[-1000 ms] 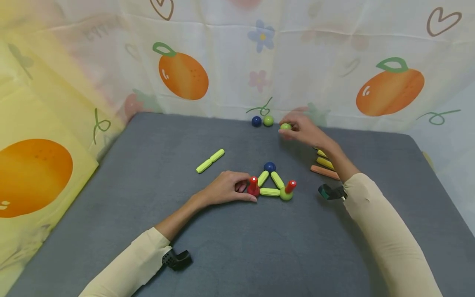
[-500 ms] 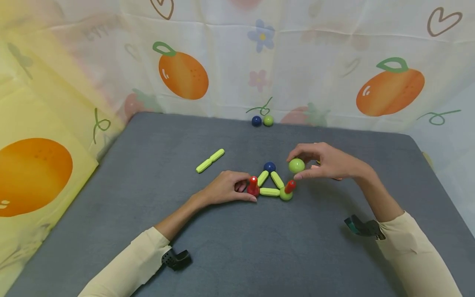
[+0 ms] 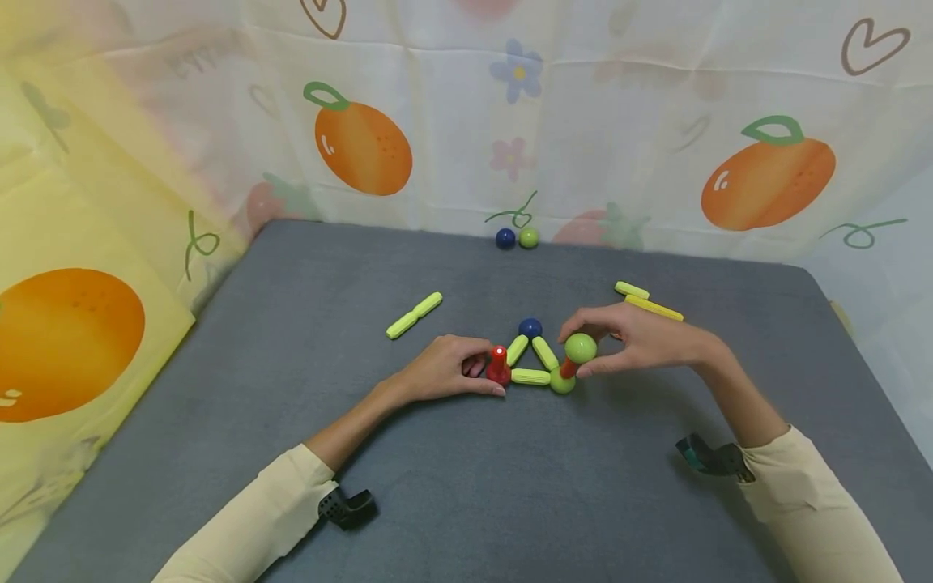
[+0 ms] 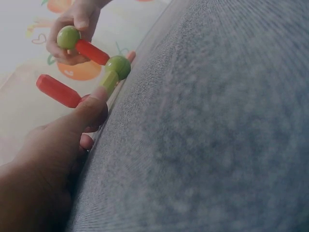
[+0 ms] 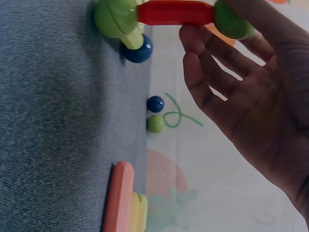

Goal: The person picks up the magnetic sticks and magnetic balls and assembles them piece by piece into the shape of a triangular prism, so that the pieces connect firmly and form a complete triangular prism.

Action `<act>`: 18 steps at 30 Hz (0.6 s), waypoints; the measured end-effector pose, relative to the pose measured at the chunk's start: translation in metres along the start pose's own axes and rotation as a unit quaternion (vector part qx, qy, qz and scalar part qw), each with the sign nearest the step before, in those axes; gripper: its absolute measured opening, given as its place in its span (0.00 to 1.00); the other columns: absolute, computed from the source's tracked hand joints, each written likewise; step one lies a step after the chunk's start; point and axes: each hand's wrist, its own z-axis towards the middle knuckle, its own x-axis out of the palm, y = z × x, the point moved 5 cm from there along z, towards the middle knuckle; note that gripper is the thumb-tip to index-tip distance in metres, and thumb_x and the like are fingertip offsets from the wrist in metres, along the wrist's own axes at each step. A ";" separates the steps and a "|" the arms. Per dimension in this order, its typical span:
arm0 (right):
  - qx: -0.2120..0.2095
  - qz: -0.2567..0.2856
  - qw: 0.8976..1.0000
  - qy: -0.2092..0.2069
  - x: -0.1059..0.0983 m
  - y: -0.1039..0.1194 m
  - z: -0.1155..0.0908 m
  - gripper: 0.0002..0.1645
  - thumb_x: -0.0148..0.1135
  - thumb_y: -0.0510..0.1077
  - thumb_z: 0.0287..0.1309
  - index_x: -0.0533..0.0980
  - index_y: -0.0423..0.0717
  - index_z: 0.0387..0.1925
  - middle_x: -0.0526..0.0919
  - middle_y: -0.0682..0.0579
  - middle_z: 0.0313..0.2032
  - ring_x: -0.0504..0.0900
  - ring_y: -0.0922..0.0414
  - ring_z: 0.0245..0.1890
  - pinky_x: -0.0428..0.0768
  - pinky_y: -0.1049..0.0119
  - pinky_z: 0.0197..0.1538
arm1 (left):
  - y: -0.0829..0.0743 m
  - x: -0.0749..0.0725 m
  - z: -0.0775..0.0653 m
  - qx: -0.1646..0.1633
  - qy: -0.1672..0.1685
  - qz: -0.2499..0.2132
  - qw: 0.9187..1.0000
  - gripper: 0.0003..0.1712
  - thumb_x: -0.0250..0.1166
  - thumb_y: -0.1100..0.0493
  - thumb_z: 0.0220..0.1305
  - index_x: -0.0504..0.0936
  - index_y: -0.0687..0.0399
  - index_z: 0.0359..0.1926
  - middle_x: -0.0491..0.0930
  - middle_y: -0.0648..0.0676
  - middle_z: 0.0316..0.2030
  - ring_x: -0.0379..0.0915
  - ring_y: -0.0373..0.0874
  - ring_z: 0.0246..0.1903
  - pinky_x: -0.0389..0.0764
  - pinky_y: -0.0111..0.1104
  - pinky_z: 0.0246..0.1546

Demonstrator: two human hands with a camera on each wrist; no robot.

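A flat triangle of yellow-green rods (image 3: 530,376) lies on the table, with a blue ball (image 3: 530,328), a red ball (image 3: 499,375) and a green ball (image 3: 562,382) at its corners. My left hand (image 3: 440,368) grips the red corner ball between thumb and fingers; a red rod (image 4: 58,91) rises from it. From the green corner ball leans another red rod (image 5: 176,13). At that rod's upper end is a second green ball (image 3: 581,347), pinched by my right hand (image 3: 645,336). In the right wrist view this ball meets the rod's end.
Against the patterned cloth at the back sit a loose blue ball (image 3: 505,238) and a green ball (image 3: 528,237). Two yellow-green rods (image 3: 413,316) lie end to end at left. Beyond my right hand are yellow rods (image 3: 653,308) and an orange rod (image 5: 119,195).
My right hand has brought the green ball from the table's back edge toward me and down onto the right red rod. The left hand keeps its grip in place.
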 end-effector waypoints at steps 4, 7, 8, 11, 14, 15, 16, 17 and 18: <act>0.021 -0.020 1.000 0.007 0.003 -0.003 0.001 0.22 0.71 0.47 0.67 0.78 0.49 0.59 0.84 0.47 0.55 0.80 0.65 0.49 0.83 0.61 0.55 | 0.001 0.000 0.000 0.002 0.000 0.002 1.000 0.18 0.78 0.44 0.59 0.78 0.45 0.36 0.69 0.42 0.22 0.59 0.29 0.21 0.60 0.23 0.27; 0.015 -0.031 0.999 0.009 0.005 -0.004 0.004 0.20 0.72 0.47 0.67 0.79 0.48 0.57 0.85 0.52 0.52 0.80 0.66 0.49 0.81 0.64 0.55 | 0.001 0.001 0.000 0.006 0.000 0.000 1.000 0.18 0.78 0.44 0.59 0.78 0.45 0.36 0.69 0.43 0.22 0.59 0.29 0.21 0.60 0.23 0.27; 0.008 -0.034 0.999 0.009 0.006 -0.004 0.005 0.18 0.72 0.47 0.66 0.80 0.49 0.55 0.85 0.54 0.51 0.80 0.65 0.48 0.81 0.65 0.55 | 0.001 0.001 0.000 0.006 -0.001 0.000 1.000 0.18 0.78 0.44 0.59 0.78 0.45 0.35 0.69 0.43 0.22 0.59 0.29 0.21 0.60 0.23 0.27; -0.011 -0.033 0.999 0.009 0.008 -0.004 0.007 0.14 0.72 0.45 0.66 0.82 0.50 0.51 0.85 0.59 0.47 0.80 0.64 0.46 0.80 0.67 0.54 | 0.001 0.001 -0.001 0.006 0.001 -0.004 1.000 0.19 0.78 0.45 0.59 0.77 0.46 0.33 0.69 0.43 0.22 0.59 0.30 0.21 0.60 0.23 0.26; -0.015 -0.029 0.999 0.011 0.009 -0.005 0.009 0.12 0.72 0.45 0.66 0.82 0.50 0.49 0.85 0.60 0.46 0.80 0.65 0.46 0.80 0.67 0.54 | 0.002 0.001 -0.001 0.001 0.003 -0.004 1.000 0.18 0.78 0.45 0.60 0.77 0.45 0.34 0.69 0.42 0.22 0.59 0.29 0.22 0.61 0.23 0.27; -0.013 -0.029 0.999 0.011 0.010 -0.005 0.009 0.12 0.72 0.45 0.66 0.82 0.50 0.49 0.85 0.60 0.46 0.80 0.65 0.46 0.80 0.68 0.54 | 0.002 0.001 -0.001 -0.001 0.003 -0.004 1.000 0.18 0.78 0.45 0.59 0.77 0.45 0.35 0.69 0.42 0.22 0.59 0.29 0.22 0.61 0.23 0.27; -0.010 -0.028 0.999 0.011 0.010 -0.005 0.009 0.12 0.72 0.45 0.66 0.82 0.50 0.49 0.85 0.60 0.46 0.80 0.65 0.46 0.80 0.68 0.54 | 0.002 0.001 -0.001 -0.002 0.004 -0.003 1.000 0.18 0.78 0.45 0.59 0.78 0.45 0.36 0.69 0.42 0.23 0.59 0.29 0.22 0.61 0.23 0.27; -0.008 -0.028 1.000 0.012 0.009 -0.005 0.009 0.13 0.72 0.46 0.66 0.82 0.50 0.50 0.85 0.60 0.46 0.80 0.65 0.46 0.80 0.68 0.54 | 0.002 0.001 -0.001 -0.003 0.004 -0.002 1.000 0.18 0.78 0.45 0.59 0.78 0.45 0.36 0.69 0.42 0.23 0.59 0.29 0.22 0.61 0.23 0.27; -0.007 -0.028 0.999 0.013 0.009 -0.006 0.009 0.12 0.72 0.46 0.67 0.82 0.50 0.50 0.85 0.59 0.46 0.80 0.65 0.46 0.80 0.67 0.54 | 0.002 0.001 -0.001 -0.004 0.004 -0.002 1.000 0.18 0.78 0.45 0.59 0.78 0.45 0.36 0.69 0.42 0.23 0.59 0.29 0.22 0.61 0.23 0.27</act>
